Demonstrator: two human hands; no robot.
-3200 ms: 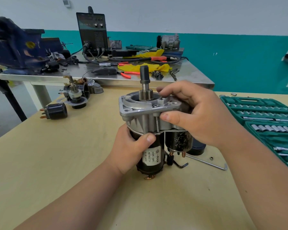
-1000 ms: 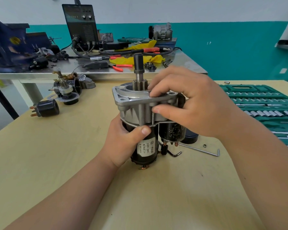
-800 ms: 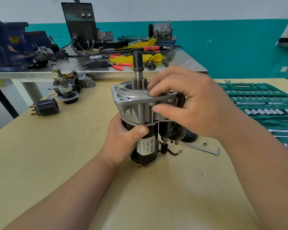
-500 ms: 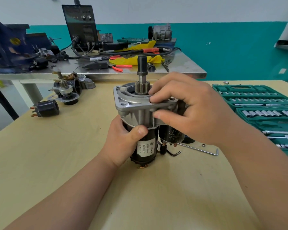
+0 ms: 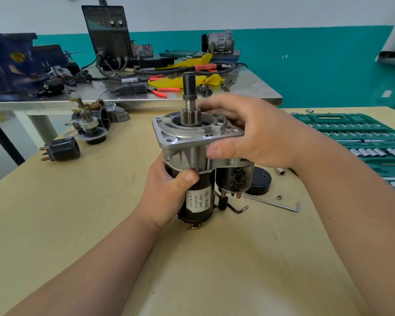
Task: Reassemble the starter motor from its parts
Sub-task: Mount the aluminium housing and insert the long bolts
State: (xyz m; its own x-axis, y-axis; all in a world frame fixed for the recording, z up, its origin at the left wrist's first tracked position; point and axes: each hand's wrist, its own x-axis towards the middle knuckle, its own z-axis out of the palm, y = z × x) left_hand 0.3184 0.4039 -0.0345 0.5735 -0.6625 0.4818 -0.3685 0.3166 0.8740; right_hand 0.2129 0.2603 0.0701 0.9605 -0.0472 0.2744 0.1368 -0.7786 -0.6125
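The left hand (image 5: 167,192) is curled round the black body of the starter motor (image 5: 197,202), just below its aluminium nose housing (image 5: 185,144), with the thumb laid across the front. The right hand (image 5: 258,137) grips that housing from the right. Its fingers reach over the top of the flange beside the pinion shaft (image 5: 189,92), and its thumb presses on the front wall under the flange.

The motor stands upright, shaft pointing up, near the middle of the pale wooden surface (image 5: 78,220). Whether its lower end rests there or hangs just clear I cannot tell. The solenoid (image 5: 234,179) sits on the motor's right side under the housing, copper terminals pointing down.

Just behind the solenoid lies a round black cap (image 5: 261,181). A long Allen key (image 5: 271,203) lies flat to the right, with a small nut (image 5: 279,197) just beside it. Further right is an open green socket set (image 5: 363,133).

Well apart to the left, a black cylinder with copper pins (image 5: 63,149) lies on its side, and a cluster of motor parts (image 5: 89,126) sits behind it. Beyond stands a steel surface (image 5: 249,87) with a black welding unit (image 5: 107,35), a yellow cloth (image 5: 192,80) and red-handled pliers (image 5: 164,90)
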